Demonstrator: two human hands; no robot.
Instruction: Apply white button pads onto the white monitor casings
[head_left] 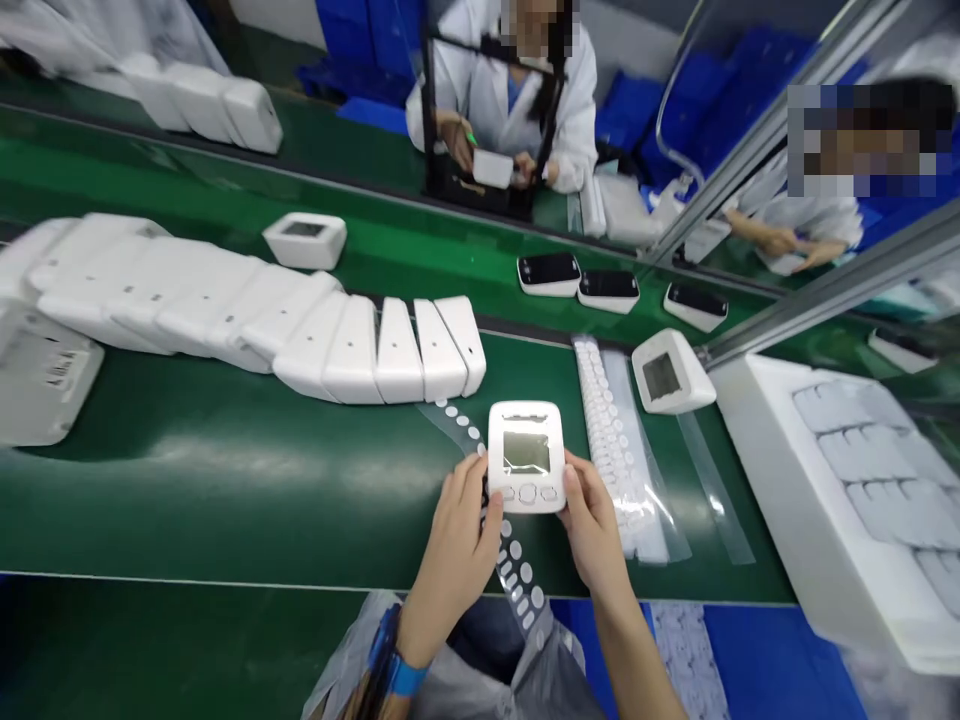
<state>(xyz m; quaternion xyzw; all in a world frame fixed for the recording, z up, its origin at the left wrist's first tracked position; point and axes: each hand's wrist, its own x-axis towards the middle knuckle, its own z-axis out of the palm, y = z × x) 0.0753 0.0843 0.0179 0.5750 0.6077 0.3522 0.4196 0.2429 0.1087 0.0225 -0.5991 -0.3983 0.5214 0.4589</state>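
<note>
Between my two hands is a white blood pressure monitor (527, 455), its grey screen and buttons facing up at me. My left hand (463, 530) grips its left edge, thumb on the lower front corner. On the right edge my right hand (596, 520) closes with thumb and fingers. Beneath the monitor runs a clear strip of round and oval stickers (526, 573), its middle hidden by the device and my left hand. A stack of similar strips (607, 440) lies to the right of my right hand.
A long row of white device housings (300, 320) stands at the left of the green table (225, 500). A white foam box (795, 480) stands at right, near another monitor (667, 372). Beyond, a green belt (435, 260) carries several devices. Two co-workers sit across.
</note>
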